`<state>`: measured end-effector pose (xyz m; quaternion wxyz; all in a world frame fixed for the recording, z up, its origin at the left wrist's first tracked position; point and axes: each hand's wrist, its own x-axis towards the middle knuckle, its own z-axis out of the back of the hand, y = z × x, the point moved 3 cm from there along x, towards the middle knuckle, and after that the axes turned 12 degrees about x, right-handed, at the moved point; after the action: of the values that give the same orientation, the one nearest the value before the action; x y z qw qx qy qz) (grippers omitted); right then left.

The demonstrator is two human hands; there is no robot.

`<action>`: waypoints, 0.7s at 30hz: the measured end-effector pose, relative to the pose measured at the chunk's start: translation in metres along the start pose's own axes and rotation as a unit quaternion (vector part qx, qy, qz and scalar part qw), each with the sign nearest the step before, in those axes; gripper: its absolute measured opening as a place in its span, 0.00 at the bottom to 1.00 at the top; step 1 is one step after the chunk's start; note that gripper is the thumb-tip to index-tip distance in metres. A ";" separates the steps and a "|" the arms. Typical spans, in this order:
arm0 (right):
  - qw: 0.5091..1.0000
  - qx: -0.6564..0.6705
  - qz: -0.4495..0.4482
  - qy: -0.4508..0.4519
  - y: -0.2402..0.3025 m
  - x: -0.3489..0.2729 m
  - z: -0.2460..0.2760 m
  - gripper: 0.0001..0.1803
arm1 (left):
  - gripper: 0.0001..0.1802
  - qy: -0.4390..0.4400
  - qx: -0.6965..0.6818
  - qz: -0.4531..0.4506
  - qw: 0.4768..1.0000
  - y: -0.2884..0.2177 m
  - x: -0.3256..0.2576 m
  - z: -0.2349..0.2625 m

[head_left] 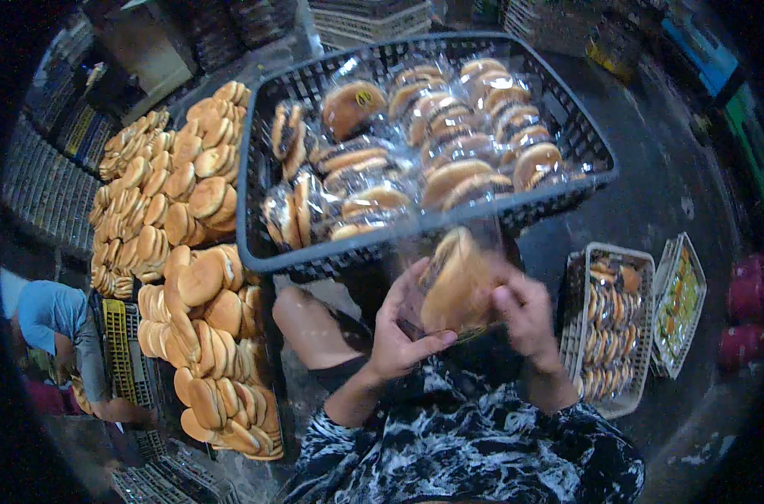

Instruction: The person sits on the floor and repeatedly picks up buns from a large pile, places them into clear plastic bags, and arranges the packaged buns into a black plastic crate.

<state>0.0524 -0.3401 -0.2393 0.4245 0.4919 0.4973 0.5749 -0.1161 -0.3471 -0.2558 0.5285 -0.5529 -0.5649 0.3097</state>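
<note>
A round golden bun with a dark filling (456, 290) sits tilted in a clear plastic bag, in front of me and just below the near rim of a black basket (348, 259). My left hand (400, 329) is closed round the bun's left and lower side, thumb across the bottom. At the bun's right, my right hand (526, 319) has its fingers curled and pinched at the bag's side; it is slightly blurred. Several bagged filled buns (458, 139) stand in rows in the basket.
Stacked plain buns (205, 197) cover the surfaces to my left. A pale crate of bagged buns (649, 336) stands on the floor at right, beside a light crate with colourful contents (680, 307). A person in a blue shirt (50, 315) bends at far left near a yellow crate (123, 349).
</note>
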 end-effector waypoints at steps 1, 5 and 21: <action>0.999 -0.036 0.028 -0.007 -0.015 -0.018 -0.004 0.17 | 0.43 -0.023 -0.012 0.089 0.996 0.017 -0.017 -0.003; 0.973 -0.156 0.163 -0.046 -0.019 -0.040 -0.011 0.07 | 0.43 0.060 0.097 0.114 0.987 0.052 -0.062 -0.003; 0.965 0.243 -0.097 -0.016 -0.045 -0.039 -0.014 0.10 | 0.22 -0.147 -0.178 0.209 0.950 0.074 -0.064 0.003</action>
<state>0.0441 -0.3735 -0.2898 0.3540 0.5391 0.6606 0.3843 -0.1081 -0.3922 -0.3422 0.2563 -0.6918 -0.5542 0.3855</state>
